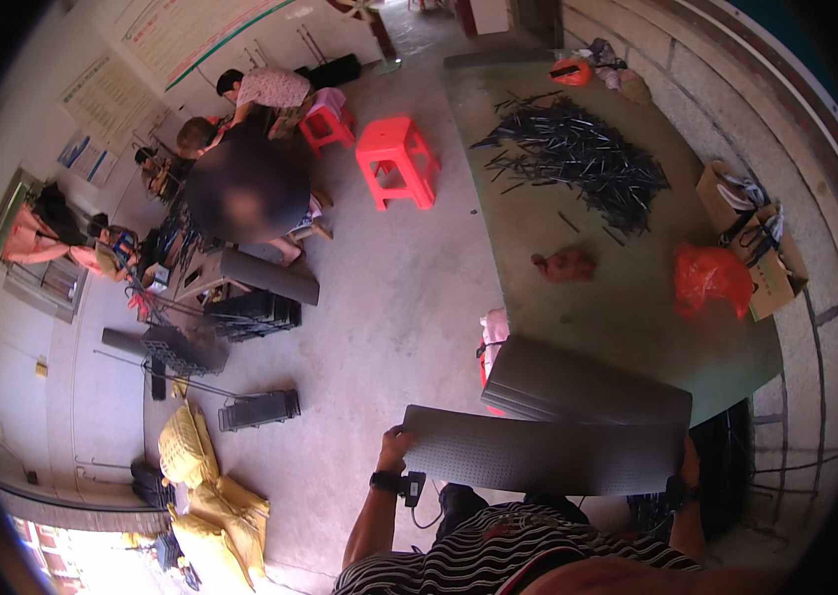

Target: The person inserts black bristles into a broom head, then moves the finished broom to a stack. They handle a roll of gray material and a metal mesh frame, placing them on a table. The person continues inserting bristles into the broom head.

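A long dark grey sheet with rows of small dots [528, 453] is held level in front of my body. My left hand [395, 449] is closed round its left end. At the opposite end is my right hand [689, 462], gripping the edge, its fingers partly hidden by the sheet. Just beyond lies a stack of similar grey sheets [578, 382], at the near end of the green-topped table [538, 307]; the held sheet overlaps its front in view.
Many thin black pieces [588, 159] are heaped on the table, near a red plastic bag [712, 281] and an open cardboard box [774, 263]. Red stools [394, 159] stand beyond on the floor. Yellow sacks [211, 516] lie at lower left. Several people work at far left.
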`<state>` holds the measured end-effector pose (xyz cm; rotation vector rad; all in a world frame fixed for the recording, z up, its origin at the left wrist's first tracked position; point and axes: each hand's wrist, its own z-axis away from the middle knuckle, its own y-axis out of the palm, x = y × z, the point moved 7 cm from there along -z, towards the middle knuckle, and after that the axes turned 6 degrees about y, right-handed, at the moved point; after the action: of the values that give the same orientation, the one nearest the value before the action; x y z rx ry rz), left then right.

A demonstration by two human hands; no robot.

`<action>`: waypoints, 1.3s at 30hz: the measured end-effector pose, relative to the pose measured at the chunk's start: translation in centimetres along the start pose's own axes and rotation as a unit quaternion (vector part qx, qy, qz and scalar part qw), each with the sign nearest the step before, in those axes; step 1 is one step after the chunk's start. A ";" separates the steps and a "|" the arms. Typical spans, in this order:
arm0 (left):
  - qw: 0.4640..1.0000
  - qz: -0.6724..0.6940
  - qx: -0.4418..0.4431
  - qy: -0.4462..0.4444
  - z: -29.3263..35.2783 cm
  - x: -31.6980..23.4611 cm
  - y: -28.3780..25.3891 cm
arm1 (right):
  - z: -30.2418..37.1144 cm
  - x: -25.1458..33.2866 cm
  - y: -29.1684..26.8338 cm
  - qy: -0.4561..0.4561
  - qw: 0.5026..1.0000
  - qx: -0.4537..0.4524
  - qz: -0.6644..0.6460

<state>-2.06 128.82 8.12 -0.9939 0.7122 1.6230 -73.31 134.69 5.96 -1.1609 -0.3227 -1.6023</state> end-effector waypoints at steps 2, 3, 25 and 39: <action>0.999 -0.033 0.007 0.005 1.7 -2.9 -2.6 | 0.6 0.9 2.9 0.036 0.999 0.015 -0.018; 1.000 -0.019 0.003 0.005 2.2 -4.0 -4.2 | 1.0 1.2 4.3 0.053 0.998 0.022 -0.026; 0.890 -0.303 -0.156 0.304 9.4 -7.6 -37.2 | 11.8 26.2 47.5 -0.026 0.985 0.171 -0.024; 0.931 -0.255 -0.256 0.053 -7.0 -20.1 -38.0 | -3.2 37.2 64.3 -0.028 0.971 0.231 0.055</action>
<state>38.25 123.64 23.73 -1.5065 0.0608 1.3108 -17.75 85.71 12.30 -0.8469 -0.6217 -1.3069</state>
